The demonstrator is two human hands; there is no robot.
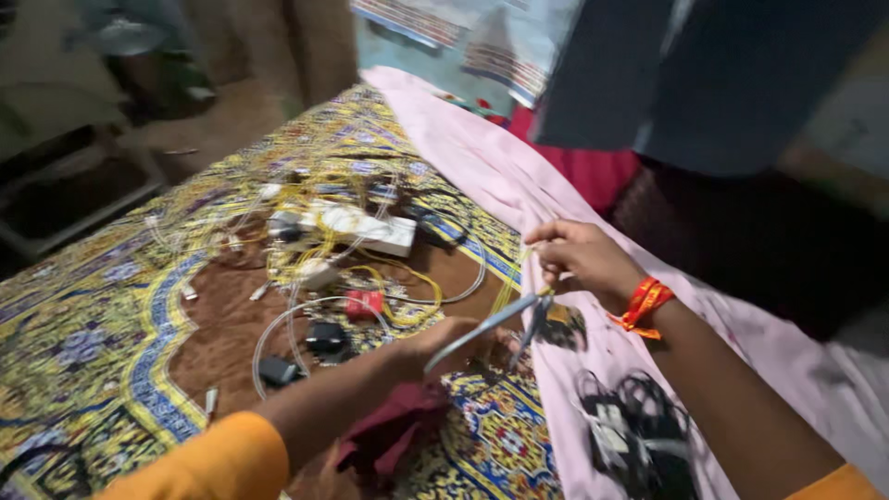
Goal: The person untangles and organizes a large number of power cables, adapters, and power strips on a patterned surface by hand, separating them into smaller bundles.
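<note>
My left hand (pixel 454 341) grips the handles of a pair of grey pliers or cutters (pixel 505 319), whose jaws point up and right. My right hand (pixel 582 259), with an orange band on the wrist, pinches thin yellow wires (pixel 512 282) just above the tool's tip, at the edge of a pink cloth (pixel 482 157). Both my sleeves are orange. The wire ends run down toward the tool's jaws; whether the jaws touch them is blurred.
A patterned yellow and blue carpet (pixel 93 343) carries a tangle of white and yellow cables (pixel 315 231), a white power strip (pixel 366 227), a red plug (pixel 364 304) and black adapters (pixel 326 338). Black cables (pixel 630 431) lie on the pink cloth. A dark red cloth (pixel 394 431) lies under my left forearm.
</note>
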